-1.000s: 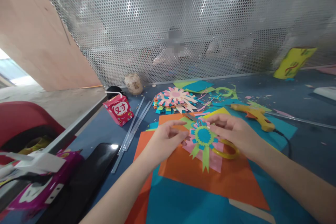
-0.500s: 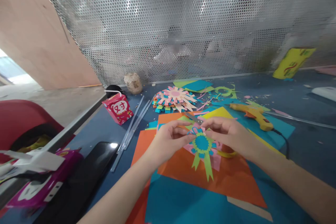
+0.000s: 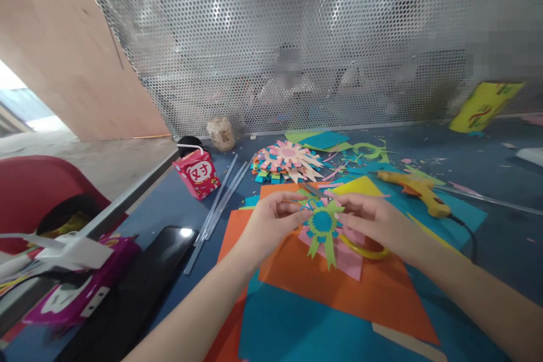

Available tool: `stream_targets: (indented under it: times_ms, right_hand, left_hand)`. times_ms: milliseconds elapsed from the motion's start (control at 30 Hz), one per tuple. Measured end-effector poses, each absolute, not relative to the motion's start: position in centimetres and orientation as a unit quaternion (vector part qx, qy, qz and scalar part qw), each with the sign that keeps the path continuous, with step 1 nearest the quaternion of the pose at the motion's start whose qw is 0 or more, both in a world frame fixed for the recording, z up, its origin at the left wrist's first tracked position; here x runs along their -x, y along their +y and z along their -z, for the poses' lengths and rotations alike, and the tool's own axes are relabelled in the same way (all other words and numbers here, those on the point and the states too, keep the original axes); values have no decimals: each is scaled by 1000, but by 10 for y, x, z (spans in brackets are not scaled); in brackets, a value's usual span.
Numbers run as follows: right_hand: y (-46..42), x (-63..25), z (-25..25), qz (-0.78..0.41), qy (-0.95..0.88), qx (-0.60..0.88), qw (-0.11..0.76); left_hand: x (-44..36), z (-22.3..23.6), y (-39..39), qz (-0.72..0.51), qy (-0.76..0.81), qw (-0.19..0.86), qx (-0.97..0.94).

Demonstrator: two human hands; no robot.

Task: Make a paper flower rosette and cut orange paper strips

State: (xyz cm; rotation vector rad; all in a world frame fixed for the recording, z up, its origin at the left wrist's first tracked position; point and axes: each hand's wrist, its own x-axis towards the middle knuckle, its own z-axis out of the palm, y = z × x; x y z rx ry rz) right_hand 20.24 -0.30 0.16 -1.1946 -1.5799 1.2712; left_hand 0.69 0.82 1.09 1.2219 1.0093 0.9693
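Note:
Between my two hands is a paper award rosette (image 3: 321, 222) with a blue centre, a fringed green and blue rim and green ribbon tails hanging down. My left hand (image 3: 274, 220) pinches its left edge between thumb and fingers. My right hand (image 3: 375, 219) grips the upper right edge, where a green paper strip shows by the fingertips. Beneath the rosette, a pink paper piece (image 3: 351, 264) and scissors with a yellow handle (image 3: 368, 251) lie on an orange sheet (image 3: 335, 297). My right hand partly covers the scissors.
Finished-looking paper rosettes (image 3: 289, 155) are piled behind my hands. A yellow glue gun (image 3: 418, 189) lies right, its cord trailing. Clear glue sticks (image 3: 220, 198), a red drink carton (image 3: 198, 172) and a black phone (image 3: 144, 288) are left. A perforated metal screen (image 3: 254, 39) stands behind.
The rosette has turned and lifted slightly, its tails now higher, with a green strip visible at its upper right. More of the yellow scissor handle shows. The whole view has shifted a little.

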Motion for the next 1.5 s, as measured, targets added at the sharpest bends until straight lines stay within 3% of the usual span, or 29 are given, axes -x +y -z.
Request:
stream_targets:
  times_ms: [233,633,800,1500]
  right_hand:
    - [-3,-206,7,-539,-635,440,335]
    - [-8,-200,-6,-582,-601,432,336]
    - [-11,-198,-10,-580,-596,447,330]
    - [-8,-200,-7,-541,-631,454,321]
  left_hand:
    - [-8,-13,7,-398,452,583,-546]
    - [-10,-11,4,-406,439,589,-543]
    - [-11,-12,5,-437,402,623,-509]
    - [-5,-15,9,-482,417,574,-514]
